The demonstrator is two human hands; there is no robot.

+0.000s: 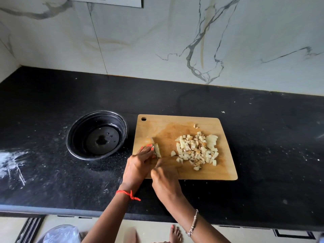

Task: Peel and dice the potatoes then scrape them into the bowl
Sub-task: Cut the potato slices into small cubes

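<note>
**Dicing the last piece: blade set hard against the holding fingertips**

Gripping the knife (158,156) in the right hand (164,179), with fingers wrapped round a handle almost wholly hidden and the forefinger seeming to lie along the back of the blade. Pinning the remaining potato (149,141) under the left hand (140,162), with fingers curled down over its top and fingertips standing just left of the blade. Running the blade away from the body, across the piece, so that a few pale cut strips are lying on its right side and the uncut rounded end is showing beyond the fingertips, up and to the left. Working at the near left corner of the cutting board (175,123), itself lying on the black desk (263,137).

Looking further out:
- **Right of the knife:** finding the diced pile (196,149) heaped on the board's right half, well apart from the blade, with stray bits (195,126) lying nearer the far edge.
- **Left of the board:** finding the dark bowl (70,137) just beside it, holding no potato.

Judging the task more than half done, with dicing near its end and scraping not yet begun. Noting the relation that matters next: bowl and pile lying on opposite sides of the hands, left hand nearer the bowl, right hand and knife nearer the pile, probably calling for a leftward sweep across the whole board.
</note>
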